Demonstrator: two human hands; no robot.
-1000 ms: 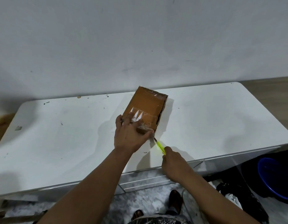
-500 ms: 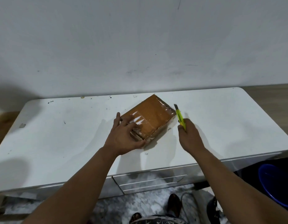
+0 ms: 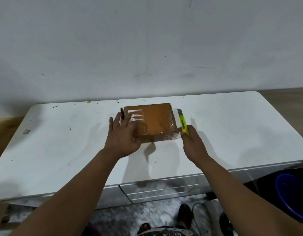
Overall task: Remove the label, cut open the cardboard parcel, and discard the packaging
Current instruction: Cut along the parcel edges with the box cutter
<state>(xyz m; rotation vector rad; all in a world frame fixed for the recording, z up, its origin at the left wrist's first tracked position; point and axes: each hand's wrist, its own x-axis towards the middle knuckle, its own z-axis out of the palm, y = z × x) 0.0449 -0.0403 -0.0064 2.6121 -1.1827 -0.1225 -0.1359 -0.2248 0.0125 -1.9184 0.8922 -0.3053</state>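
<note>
While a pale wall [image 3: 147,45] fills the upper half of the frame, a white table [image 3: 62,150] with rounded corners is spread across the middle, its surface marked with small dark specks. Below the front edge of the table, at lower centre, a drawer front [image 3: 157,191] can be seen, and a dark bin with a blue rim [image 3: 290,196] is partly shown at the lower right. Near the back edge of the table, at the centre of the frame, the cardboard parcel [image 3: 157,120] is laid flat, wrapped in glossy clear tape. Whether a label is on it cannot be told. The left hand [image 3: 123,138] is spread open over the left end of the parcel, with the fingers extended across the taped top and left side and the thumb set against the near side. The right hand [image 3: 193,145] is closed around the handle of a yellow-green utility knife [image 3: 182,122] just beside the right side of the parcel. The knife is pointed away toward the wall, and its blade tip is shown level with the far right corner of the parcel.
</note>
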